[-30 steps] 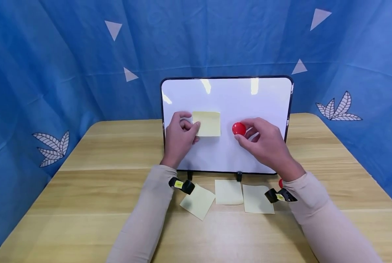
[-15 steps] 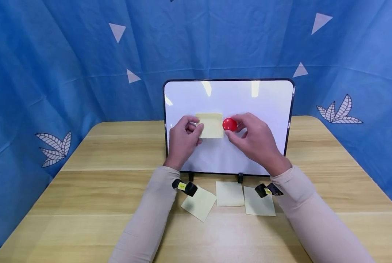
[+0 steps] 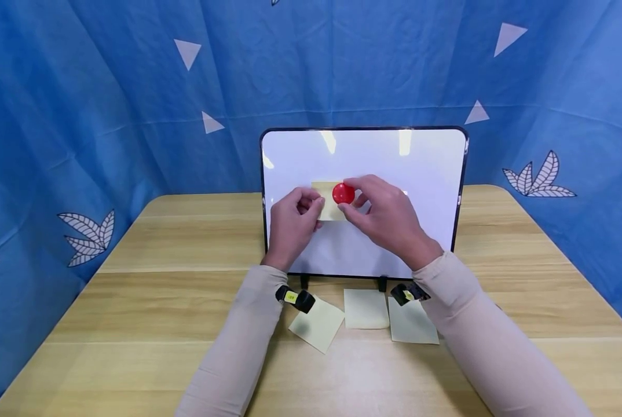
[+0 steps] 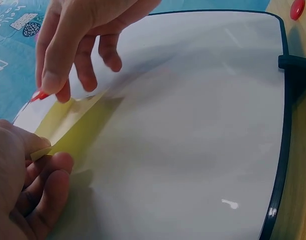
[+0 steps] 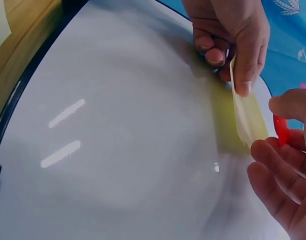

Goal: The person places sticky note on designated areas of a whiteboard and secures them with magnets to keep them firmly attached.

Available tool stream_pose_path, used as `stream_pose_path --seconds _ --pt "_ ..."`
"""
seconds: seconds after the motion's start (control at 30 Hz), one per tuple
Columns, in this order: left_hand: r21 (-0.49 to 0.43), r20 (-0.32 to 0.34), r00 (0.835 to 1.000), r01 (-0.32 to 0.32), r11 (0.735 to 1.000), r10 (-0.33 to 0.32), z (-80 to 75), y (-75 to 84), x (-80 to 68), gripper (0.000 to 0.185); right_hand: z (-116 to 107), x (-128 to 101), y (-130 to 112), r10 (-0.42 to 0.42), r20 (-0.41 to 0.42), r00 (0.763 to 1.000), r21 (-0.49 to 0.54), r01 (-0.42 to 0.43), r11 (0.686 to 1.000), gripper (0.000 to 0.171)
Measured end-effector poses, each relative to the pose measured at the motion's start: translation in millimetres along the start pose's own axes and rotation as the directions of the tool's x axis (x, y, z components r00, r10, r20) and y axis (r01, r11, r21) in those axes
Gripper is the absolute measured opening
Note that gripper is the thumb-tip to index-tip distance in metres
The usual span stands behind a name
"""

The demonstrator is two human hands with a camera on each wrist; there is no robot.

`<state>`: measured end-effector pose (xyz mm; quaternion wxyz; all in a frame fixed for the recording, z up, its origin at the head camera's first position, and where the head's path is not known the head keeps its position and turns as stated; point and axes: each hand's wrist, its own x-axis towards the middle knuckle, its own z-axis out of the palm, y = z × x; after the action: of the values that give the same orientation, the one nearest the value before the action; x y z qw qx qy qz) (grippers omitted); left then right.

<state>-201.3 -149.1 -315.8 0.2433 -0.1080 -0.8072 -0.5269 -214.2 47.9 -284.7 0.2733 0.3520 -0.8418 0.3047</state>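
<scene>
- Right hand [image 3: 386,214]: thumb and fingers curled, pinching a red disc [image 3: 343,193] by its rim.
- Left hand [image 3: 292,226]: thumb and finger closed on the left edge of a yellow sticky note [image 3: 332,212]; the note bows away from the whiteboard [image 3: 425,174] in both wrist views.
- Change: disc now overlaps the note's right part in the head view; half a second ago it was just beside the note's right edge. Left hand about the same.
- Meaning: looks like disc and note are being lined up; note not yet flat, disc not yet released. Disc-to-note contact is hard to judge, fingers block it.
- Note sits before the board, left of centre, nearer its left edge than its right.
- Board stands on two black feet, lower edge toward the person.
- Table [image 3: 186,301]: three loose notes [image 3: 365,309] lie in a row in front of the board's lower edge, the left one askew; a second red disc [image 4: 297,9] lies on the table, past the board's lower edge.
- Containers: none seen.
</scene>
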Motion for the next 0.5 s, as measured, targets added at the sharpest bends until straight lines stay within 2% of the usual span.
stream_pose_path --seconds 0.23,0.5 --pt "0.031 -0.026 0.999 -0.017 0.999 0.018 -2.2 -2.0 -0.9 0.011 8.6 7.9 -2.7 -0.029 0.000 1.000 -0.017 0.029 0.999 0.048" --pt "0.078 -0.034 0.997 -0.071 0.994 0.074 1.9 -2.3 -0.8 0.010 13.0 11.8 -2.8 -0.054 -0.021 0.998 -0.072 0.052 0.996 0.050"
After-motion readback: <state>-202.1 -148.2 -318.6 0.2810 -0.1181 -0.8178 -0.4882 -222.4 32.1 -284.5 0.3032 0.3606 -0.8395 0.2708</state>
